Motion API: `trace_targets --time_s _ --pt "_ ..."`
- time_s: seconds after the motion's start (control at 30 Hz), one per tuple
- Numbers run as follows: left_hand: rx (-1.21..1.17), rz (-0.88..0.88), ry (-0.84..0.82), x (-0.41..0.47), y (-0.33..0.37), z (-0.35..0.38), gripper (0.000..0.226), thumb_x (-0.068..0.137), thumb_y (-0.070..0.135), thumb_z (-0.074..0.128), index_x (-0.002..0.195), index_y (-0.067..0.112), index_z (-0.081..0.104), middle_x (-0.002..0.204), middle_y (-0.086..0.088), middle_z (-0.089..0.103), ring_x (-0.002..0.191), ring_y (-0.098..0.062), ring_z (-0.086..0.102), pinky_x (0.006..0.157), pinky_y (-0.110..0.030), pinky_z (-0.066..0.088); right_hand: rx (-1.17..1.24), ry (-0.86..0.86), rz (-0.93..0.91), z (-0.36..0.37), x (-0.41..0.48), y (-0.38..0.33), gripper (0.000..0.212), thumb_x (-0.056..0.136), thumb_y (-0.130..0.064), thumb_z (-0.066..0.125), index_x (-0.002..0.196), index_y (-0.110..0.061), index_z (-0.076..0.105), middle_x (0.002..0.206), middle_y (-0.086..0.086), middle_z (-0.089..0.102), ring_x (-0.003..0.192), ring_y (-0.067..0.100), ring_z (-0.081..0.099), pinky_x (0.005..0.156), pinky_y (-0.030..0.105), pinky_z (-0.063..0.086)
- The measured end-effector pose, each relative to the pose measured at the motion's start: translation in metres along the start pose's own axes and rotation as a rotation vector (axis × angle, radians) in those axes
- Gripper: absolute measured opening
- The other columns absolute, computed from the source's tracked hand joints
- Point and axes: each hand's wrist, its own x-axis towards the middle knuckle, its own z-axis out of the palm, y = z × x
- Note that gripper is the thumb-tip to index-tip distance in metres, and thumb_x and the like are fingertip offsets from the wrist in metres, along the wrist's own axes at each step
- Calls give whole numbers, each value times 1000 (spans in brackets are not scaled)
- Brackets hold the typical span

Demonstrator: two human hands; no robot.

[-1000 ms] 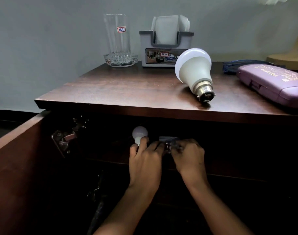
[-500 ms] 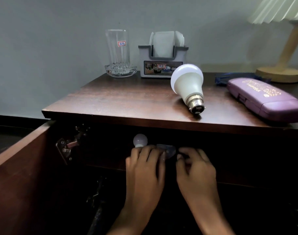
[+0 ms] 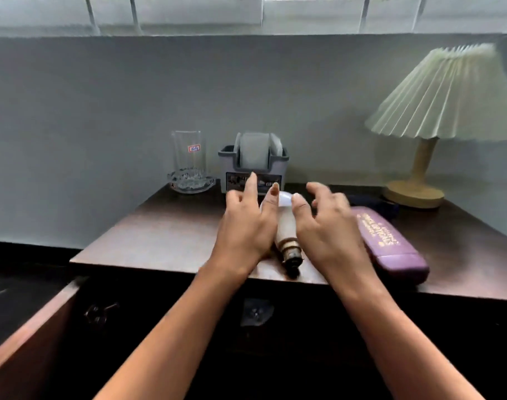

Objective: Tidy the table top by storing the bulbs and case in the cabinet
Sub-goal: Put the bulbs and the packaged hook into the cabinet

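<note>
Centrally, white bulb [image 3: 286, 223]: lying on the table top [image 3: 165, 235] near the front edge, metal cap toward the person. Left hand [image 3: 248, 223] and right hand [image 3: 327, 226]: flanking it, fingers spread and loosely curved; contact cannot be told. Purple case [image 3: 391, 246]: just right. Glass [image 3: 189, 163], tissue holder [image 3: 253, 163], lamp [image 3: 431, 122]: behind. Cabinet door [image 3: 24, 345]: open below.

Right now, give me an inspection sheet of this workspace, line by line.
Surface: dark wooden table top, cabinet door open below.
Job's things: white bulb lying with its base toward the front edge; purple case to its right.
Clutter: glass, ashtray, grey tissue holder, lamp.
Hands: left hand and right hand open either side of the bulb; contact unclear.
Cables: nothing seen.
Surroundings: pale wall, window above.
</note>
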Motion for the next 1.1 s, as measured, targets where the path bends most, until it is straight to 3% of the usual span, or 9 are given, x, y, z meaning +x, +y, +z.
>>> trace_targets --time_s 0.17,0.3,0.4,0.53,0.6,0.77,0.9,1.0,1.1 --pt "54 -53 -111 14 -7 6 48 95 43 33 139 21 35 136 -20 47 126 -32 42 104 -34 33 20 -183 161 9 17 3 46 94 -33 40 136 -12 38 130 23 48 121 33 44 86 24 24" --pt "73 -43 -112 16 -9 11 42 97 36 33 136 22 38 133 -19 49 125 -32 42 106 -37 33 60 -175 163 10 17 2 34 93 -34 43 112 -10 58 112 18 65 106 32 55 67 26 29" --pt "44 4 -78 11 -8 10 39 98 33 33 135 24 40 128 -17 51 121 -31 44 101 -34 34 68 -133 119 7 13 3 33 92 -35 45 109 -11 61 107 15 68 103 30 57 60 22 25" --pt "-89 95 33 -12 2 5 36 96 35 35 131 31 45 109 -9 51 103 -22 53 79 -19 35 103 -62 78 -5 1 -1 43 91 -38 47 126 -15 52 123 12 62 116 25 53 84 21 31" --pt "-130 152 97 -26 8 2 36 94 37 37 129 35 48 103 -4 50 92 -16 53 68 -11 35 136 -16 44 -14 -12 -4 45 89 -40 48 128 -18 51 122 10 63 115 21 54 85 18 32" --pt "-180 207 151 -80 6 2 42 85 60 34 124 49 46 95 11 48 89 4 52 68 2 36 204 -13 6 -32 -64 3 51 83 -56 48 126 -30 52 114 -1 66 99 8 60 80 10 37" --pt "-137 257 137 -133 -10 12 38 81 62 33 117 57 44 95 14 49 78 11 53 64 5 36 267 48 40 -33 -122 19 55 65 -64 44 114 -42 57 96 -16 70 86 -9 59 67 -5 37" --pt "-95 247 101 -163 -28 28 39 79 62 35 115 55 48 94 13 49 68 9 56 58 3 39 318 88 135 -21 -161 37 47 58 -60 48 102 -48 55 90 -28 67 69 -9 63 58 -2 41" --pt "-121 152 38 -178 -53 54 45 75 72 29 116 58 41 100 15 50 84 10 53 66 8 35 321 61 239 -3 -179 67 46 54 -58 52 99 -51 52 92 -29 67 71 -7 65 61 1 44"
